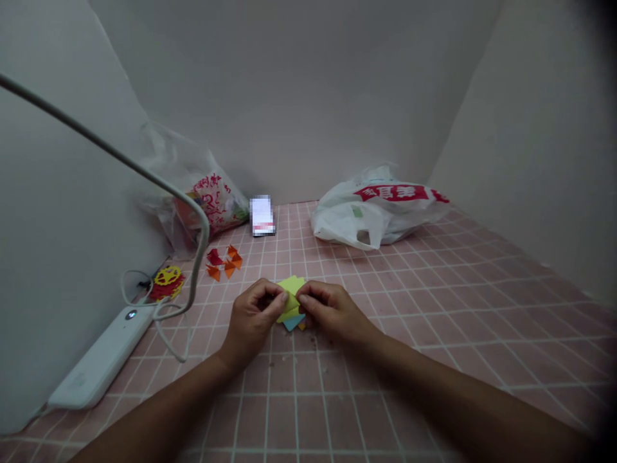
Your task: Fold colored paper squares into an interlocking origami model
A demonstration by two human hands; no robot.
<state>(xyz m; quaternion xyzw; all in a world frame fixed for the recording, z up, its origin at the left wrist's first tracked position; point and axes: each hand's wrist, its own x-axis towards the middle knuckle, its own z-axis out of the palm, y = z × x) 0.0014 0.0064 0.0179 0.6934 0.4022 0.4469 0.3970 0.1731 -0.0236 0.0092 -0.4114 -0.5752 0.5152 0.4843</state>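
Well, hands [253, 310] [333, 308] at paper [291, 301] edges, roomy tiling [453, 302].

The scene is dim and grey, lit by soft, diffuse light whose source lies out of view. The walls [308, 96] look flat and dull, while the phone screen [262, 215] glows brightest, its content broken into coarse pixel blocks. Faint, smooth-edged shadows lie on the worktop [409, 321] under the white bag [347, 215] and around the fingers [276, 308]. The yellow paper [292, 301] shows vividly, though fine detail there is soft. The right forearm [434, 386] is blurred and dark toward its lower end. Wide-angle stretching splays the grid lines outward, and black vignetting swallows the right-hand corners.
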